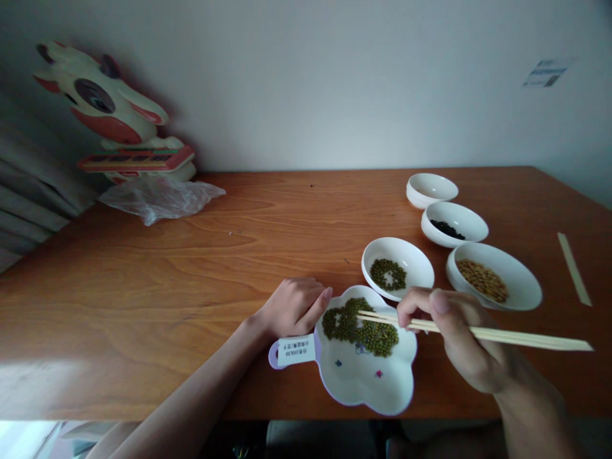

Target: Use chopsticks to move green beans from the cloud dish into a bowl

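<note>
A white flower-shaped dish [377, 389] with a labelled handle [295, 350] holds a heap of green mung beans [359, 326] near the table's front edge. My right hand [454, 331] grips a pair of wooden chopsticks [507, 336], their tips resting over the beans. My left hand [296, 306] lies loosely curled on the table, its thumb touching the dish's left rim by the handle. Just behind the dish stands a small white bowl [415, 258] with a few green beans [388, 274].
Three more white bowls stand at the right: one with tan soybeans [482, 279], one with black beans [447, 228], and one [431, 189] empty. A paper chopstick sleeve [574, 268] lies far right. A clear plastic bag [160, 196] and a cow-shaped toy [115, 121] sit back left.
</note>
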A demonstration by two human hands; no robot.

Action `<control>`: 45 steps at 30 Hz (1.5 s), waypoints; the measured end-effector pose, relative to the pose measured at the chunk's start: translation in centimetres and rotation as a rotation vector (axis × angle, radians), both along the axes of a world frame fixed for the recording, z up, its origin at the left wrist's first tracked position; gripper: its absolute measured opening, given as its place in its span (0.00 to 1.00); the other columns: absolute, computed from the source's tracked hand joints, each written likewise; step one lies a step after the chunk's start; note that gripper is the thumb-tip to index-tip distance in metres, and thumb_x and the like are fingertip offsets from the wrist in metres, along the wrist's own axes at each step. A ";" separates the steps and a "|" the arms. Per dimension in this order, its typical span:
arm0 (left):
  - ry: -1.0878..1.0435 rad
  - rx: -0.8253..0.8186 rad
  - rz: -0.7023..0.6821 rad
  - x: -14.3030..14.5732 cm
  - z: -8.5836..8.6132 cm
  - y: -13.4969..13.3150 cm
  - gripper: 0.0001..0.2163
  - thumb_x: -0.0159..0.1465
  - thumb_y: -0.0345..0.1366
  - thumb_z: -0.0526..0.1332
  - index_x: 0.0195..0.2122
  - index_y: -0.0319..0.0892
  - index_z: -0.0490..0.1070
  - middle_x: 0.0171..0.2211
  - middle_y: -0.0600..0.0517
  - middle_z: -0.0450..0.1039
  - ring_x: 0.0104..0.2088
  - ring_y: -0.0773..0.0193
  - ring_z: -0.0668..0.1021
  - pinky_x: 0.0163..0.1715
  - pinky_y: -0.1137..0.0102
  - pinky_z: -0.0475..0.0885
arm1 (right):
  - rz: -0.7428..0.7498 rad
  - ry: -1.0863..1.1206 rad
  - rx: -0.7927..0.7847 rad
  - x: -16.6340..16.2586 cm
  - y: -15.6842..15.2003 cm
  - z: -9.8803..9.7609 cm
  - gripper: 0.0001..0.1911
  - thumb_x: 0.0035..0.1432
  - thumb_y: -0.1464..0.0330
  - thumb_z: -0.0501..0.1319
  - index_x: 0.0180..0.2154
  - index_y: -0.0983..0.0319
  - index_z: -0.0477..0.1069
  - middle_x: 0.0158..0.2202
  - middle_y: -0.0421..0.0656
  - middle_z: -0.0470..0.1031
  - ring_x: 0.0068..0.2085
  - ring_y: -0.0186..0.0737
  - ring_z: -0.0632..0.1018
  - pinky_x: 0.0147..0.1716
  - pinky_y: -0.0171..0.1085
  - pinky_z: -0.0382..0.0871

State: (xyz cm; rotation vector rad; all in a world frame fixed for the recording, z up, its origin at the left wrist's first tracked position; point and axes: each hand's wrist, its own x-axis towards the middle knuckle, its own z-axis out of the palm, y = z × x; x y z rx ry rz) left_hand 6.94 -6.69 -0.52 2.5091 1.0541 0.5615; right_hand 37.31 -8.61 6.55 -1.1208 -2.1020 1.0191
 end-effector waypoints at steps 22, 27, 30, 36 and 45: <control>-0.035 -0.017 -0.013 -0.1 -0.3 0.0 0.23 0.81 0.41 0.41 0.29 0.43 0.64 0.26 0.51 0.69 0.28 0.62 0.70 0.34 0.65 0.67 | -0.201 0.290 0.173 2.5 -0.2 0.3 0.35 0.75 0.46 0.42 0.33 0.55 0.80 0.35 0.46 0.79 0.40 0.49 0.78 0.38 0.44 0.69; -0.047 -0.038 -0.011 -0.1 -0.2 0.0 0.23 0.81 0.40 0.42 0.29 0.44 0.64 0.26 0.52 0.69 0.28 0.62 0.69 0.33 0.65 0.66 | -0.015 0.143 0.003 0.9 -0.4 1.0 0.34 0.76 0.46 0.42 0.33 0.57 0.76 0.30 0.43 0.77 0.33 0.44 0.77 0.35 0.42 0.68; -0.060 -0.051 -0.016 -0.2 -0.3 0.1 0.22 0.80 0.40 0.42 0.28 0.44 0.62 0.26 0.52 0.68 0.28 0.62 0.69 0.33 0.65 0.65 | 0.024 0.071 -0.019 0.4 -0.1 0.7 0.30 0.78 0.50 0.44 0.34 0.58 0.74 0.30 0.42 0.76 0.33 0.41 0.77 0.34 0.40 0.68; -0.052 -0.058 -0.016 -0.3 -0.4 0.1 0.20 0.80 0.38 0.44 0.29 0.44 0.60 0.27 0.52 0.67 0.28 0.63 0.68 0.33 0.65 0.62 | 0.036 0.052 -0.014 -0.1 0.0 0.0 0.26 0.79 0.54 0.45 0.35 0.58 0.72 0.31 0.40 0.76 0.33 0.39 0.77 0.35 0.37 0.69; -0.064 -0.078 -0.017 -0.3 -0.4 0.0 0.20 0.80 0.39 0.43 0.29 0.44 0.60 0.27 0.52 0.66 0.28 0.62 0.67 0.34 0.65 0.62 | 0.046 0.065 -0.024 -0.6 0.3 0.0 0.26 0.79 0.54 0.45 0.34 0.59 0.72 0.30 0.39 0.74 0.32 0.36 0.75 0.35 0.36 0.67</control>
